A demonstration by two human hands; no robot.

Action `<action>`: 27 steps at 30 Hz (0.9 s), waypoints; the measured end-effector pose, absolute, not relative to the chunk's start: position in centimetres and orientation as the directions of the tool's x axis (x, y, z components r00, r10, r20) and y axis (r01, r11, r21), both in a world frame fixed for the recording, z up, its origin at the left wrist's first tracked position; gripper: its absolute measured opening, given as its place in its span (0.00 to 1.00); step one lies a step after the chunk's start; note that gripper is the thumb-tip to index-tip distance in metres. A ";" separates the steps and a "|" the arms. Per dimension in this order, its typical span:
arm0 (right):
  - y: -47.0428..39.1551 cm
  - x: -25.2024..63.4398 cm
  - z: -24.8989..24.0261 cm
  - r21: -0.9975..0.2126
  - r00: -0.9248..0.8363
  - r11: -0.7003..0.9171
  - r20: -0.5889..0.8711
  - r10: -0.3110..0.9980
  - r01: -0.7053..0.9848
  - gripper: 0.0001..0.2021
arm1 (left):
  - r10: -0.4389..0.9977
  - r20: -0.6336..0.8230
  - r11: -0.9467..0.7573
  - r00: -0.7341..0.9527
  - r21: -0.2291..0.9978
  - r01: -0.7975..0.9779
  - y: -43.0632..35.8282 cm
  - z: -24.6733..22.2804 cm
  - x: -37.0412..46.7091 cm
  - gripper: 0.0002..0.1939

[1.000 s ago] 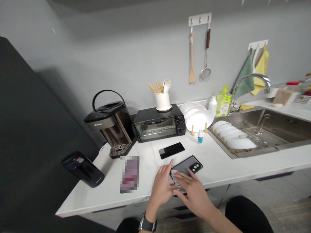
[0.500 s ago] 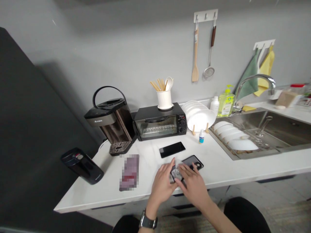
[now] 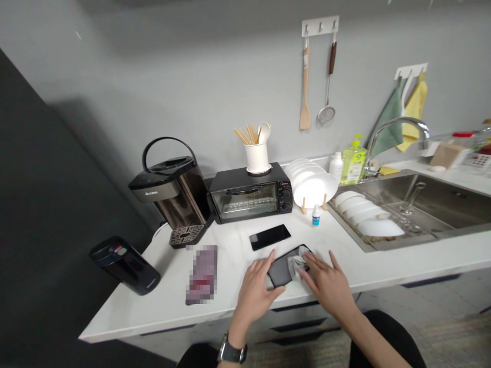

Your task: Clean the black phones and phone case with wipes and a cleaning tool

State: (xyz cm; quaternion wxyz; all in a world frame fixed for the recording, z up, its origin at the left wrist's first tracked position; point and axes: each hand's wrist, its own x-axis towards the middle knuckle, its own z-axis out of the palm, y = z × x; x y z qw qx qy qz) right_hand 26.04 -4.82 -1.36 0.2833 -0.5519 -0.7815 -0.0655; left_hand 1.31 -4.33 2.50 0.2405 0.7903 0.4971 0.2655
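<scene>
A dark phone case or phone back (image 3: 281,272) lies on the counter near its front edge. My left hand (image 3: 256,286) grips its left end, thumb on the near edge and fingers on the far one. A crumpled white tissue (image 3: 296,267) is pressed onto the right part of it under the fingertips of my right hand (image 3: 329,284); the camera end is mostly covered. Just beyond lies a black phone (image 3: 270,237), screen up. A small white bottle with a blue label (image 3: 315,216) stands behind, to the right.
A black toaster oven (image 3: 249,197), a water dispenser (image 3: 172,194) and a rack of white plates (image 3: 316,189) line the wall. A dark cylindrical appliance (image 3: 126,266) and a blurred purple item (image 3: 202,273) are left. The sink (image 3: 452,204) is right, with white bowls (image 3: 362,214).
My right hand has slid the tissue rightward along the phone, from its left and middle part to the camera end. My left hand stays at the left end.
</scene>
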 end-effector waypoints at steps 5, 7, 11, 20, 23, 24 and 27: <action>-5.5 20.6 -0.5 -0.284 -0.294 0.472 0.496 0.817 0.835 0.26 | 0.903 0.198 -0.412 0.381 0.651 0.637 -4.2 2.4 1.1 0.47; -6.5 18.8 0.0 -0.333 -0.373 0.547 0.463 0.804 0.768 0.26 | 0.897 0.191 -0.420 0.399 0.647 0.636 -4.3 2.3 1.1 0.49; -8.0 19.2 0.5 -0.386 -0.431 0.588 0.422 0.798 0.711 0.24 | 0.916 0.160 -0.378 0.367 0.648 0.662 -4.4 2.3 1.0 0.54; -5.2 27.2 -1.0 -0.172 -0.259 0.402 0.531 0.807 0.900 0.18 | 0.926 0.130 -0.346 0.354 0.669 0.657 -4.4 2.8 1.1 0.50; -4.4 25.6 -1.4 -0.153 -0.230 0.375 0.566 0.792 0.914 0.22 | 0.921 0.150 -0.362 0.359 0.671 0.647 -4.3 2.7 1.1 0.49; -4.4 24.4 -1.6 -0.164 -0.224 0.377 0.571 0.790 0.912 0.25 | 0.919 0.157 -0.367 0.362 0.675 0.640 -4.3 2.6 1.1 0.49; -5.4 20.1 -1.8 -0.219 -0.246 0.433 0.569 0.785 0.874 0.31 | 0.914 0.176 -0.382 0.366 0.680 0.626 -4.4 2.3 1.0 0.48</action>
